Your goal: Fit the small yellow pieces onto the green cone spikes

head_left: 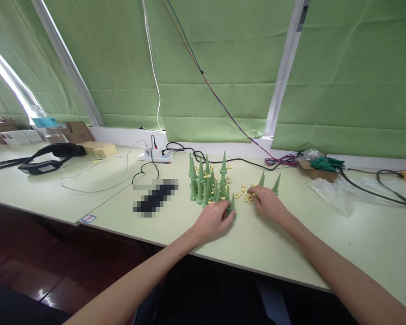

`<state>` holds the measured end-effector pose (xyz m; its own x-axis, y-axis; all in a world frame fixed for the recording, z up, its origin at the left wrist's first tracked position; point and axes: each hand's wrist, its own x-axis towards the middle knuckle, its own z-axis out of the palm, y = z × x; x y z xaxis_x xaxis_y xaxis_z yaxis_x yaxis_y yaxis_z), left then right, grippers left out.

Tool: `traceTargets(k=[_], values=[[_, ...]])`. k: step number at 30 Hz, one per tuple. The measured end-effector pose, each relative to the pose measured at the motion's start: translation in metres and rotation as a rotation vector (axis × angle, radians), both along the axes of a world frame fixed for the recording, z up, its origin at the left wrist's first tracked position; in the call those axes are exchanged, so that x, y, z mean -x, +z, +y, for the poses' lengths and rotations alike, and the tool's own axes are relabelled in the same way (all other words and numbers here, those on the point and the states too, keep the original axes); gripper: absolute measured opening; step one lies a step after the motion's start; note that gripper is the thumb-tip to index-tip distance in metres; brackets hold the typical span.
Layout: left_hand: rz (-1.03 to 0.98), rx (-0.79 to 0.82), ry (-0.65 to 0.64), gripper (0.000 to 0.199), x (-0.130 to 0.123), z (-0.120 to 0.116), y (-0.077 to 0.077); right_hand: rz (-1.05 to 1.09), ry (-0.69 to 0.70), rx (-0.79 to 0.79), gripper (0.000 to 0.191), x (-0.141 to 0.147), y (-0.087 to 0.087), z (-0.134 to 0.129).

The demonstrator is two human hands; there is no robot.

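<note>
Main risk, prob. a knock-over: the green cones (200, 174) stand packed tight, mid-counter (182, 234), betw. front and back edges, w/ yellow bits sticking out of some. L hand (214, 221) is at the cluster's front-edge side, thumb & fingers curled nearly closed round the front cone (232, 204), apparently gripping it; a sideways nudge of the wrist or knuckles could tip the neighbours, one into the next. R hand (268, 203) has fingers bent down, tips almost together, over the loose yellow bits (238, 195) lying right of the cluster; can't make out if one's pinched. Bits are tiny, so a poor pinch could drop or flick one twd the front edge & off. Two spare cones (276, 184) stand just past R hand, twd the back edge; lifting the hand carelessly might clip them. Black cable (243, 159) near the back edge is clear of both hands, so low snag risk, imo.
</note>
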<state>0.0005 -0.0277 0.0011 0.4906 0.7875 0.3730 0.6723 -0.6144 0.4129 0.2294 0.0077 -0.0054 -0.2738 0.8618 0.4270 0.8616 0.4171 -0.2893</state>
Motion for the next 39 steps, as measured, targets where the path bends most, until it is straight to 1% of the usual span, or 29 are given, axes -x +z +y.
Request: traceTargets(k=[7, 12, 15, 19, 22, 28, 33, 39], values=[[-0.005, 0.011, 0.009, 0.029, 0.000, 0.001, 0.000, 0.037, 0.077, 0.058, 0.025, 0.004, -0.002, 0.000], [-0.036, 0.022, -0.012, 0.027, 0.001, 0.001, 0.001, 0.050, 0.078, 0.105, 0.026, 0.005, -0.004, -0.001], [-0.118, 0.014, -0.031, 0.020, 0.002, 0.000, 0.001, 0.057, 0.078, 0.128, 0.027, 0.006, -0.005, -0.001], [-0.262, -0.019, 0.001, 0.023, 0.004, 0.001, 0.000, 0.046, 0.080, 0.155, 0.029, 0.007, -0.004, -0.003], [-0.302, -0.037, 0.018, 0.023, 0.004, 0.002, -0.002, 0.026, 0.082, 0.168, 0.031, 0.008, -0.002, -0.005], [-0.297, -0.045, 0.025, 0.022, 0.004, 0.002, -0.002, 0.001, 0.102, 0.182, 0.031, 0.009, -0.003, -0.006], [-0.289, -0.040, 0.028, 0.022, 0.004, 0.002, -0.001, -0.031, 0.060, 0.190, 0.024, 0.011, -0.001, -0.009], [-0.277, -0.043, 0.032, 0.023, 0.004, 0.001, 0.000, -0.066, 0.074, 0.180, 0.022, 0.013, 0.001, -0.013]])
